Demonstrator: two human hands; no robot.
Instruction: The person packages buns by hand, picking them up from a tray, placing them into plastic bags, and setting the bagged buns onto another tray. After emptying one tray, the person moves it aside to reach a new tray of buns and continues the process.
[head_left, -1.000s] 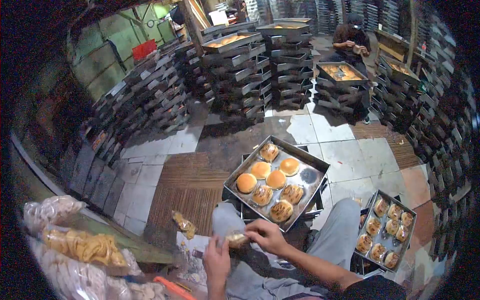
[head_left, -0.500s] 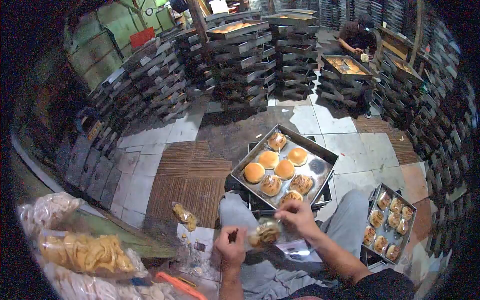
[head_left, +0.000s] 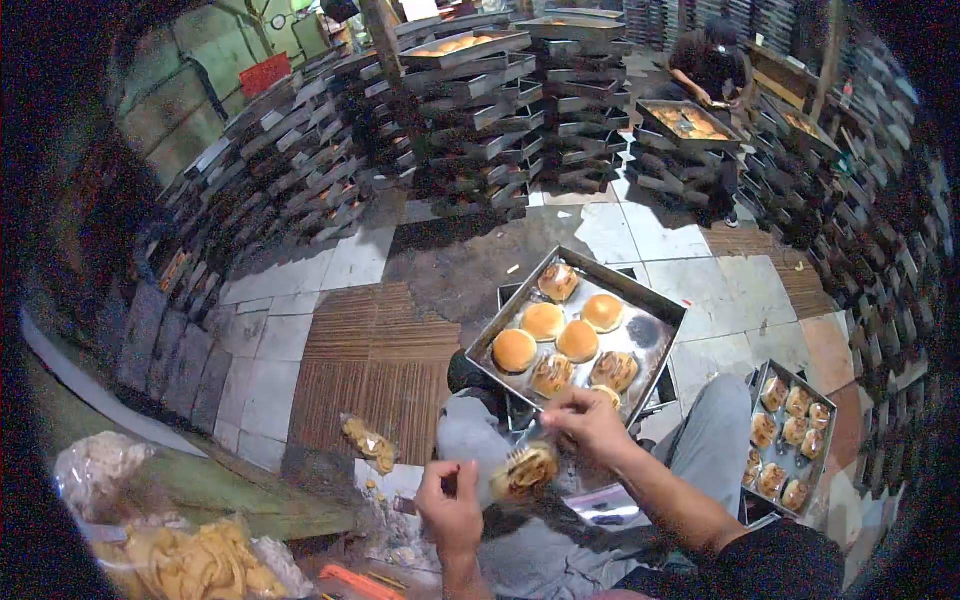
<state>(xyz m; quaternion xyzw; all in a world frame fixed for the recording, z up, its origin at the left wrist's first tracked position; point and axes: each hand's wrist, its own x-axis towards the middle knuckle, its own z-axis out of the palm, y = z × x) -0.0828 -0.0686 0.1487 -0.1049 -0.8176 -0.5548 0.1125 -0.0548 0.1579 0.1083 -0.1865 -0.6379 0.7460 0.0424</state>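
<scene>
A browned bun [head_left: 528, 472] with dark, patchy markings hangs over my lap in a clear plastic bag. My right hand [head_left: 595, 428] pinches the upper end of this bag, just in front of the large tray. To the left of the bun, my left hand [head_left: 450, 508] is closed with its fingers curled and thumb up. Whether it grips a bag corner is hidden. Plain golden and dark-marked buns [head_left: 577, 341] lie in the large metal tray [head_left: 497, 316], some wrapped in shiny film.
A smaller tray [head_left: 828, 440] of wrapped buns stands beside my right knee. Plastic bags of yellowish pieces [head_left: 200, 565] lie at lower left, near an orange object [head_left: 358, 580]. Tall tray stacks [head_left: 470, 110] surround the tiled floor. Another person [head_left: 710, 70] sits at the back right.
The bagged bun was smeared by motion and now shows more sharply, turned differently. My left hand is slightly lower and further left. The view has shifted a little.
</scene>
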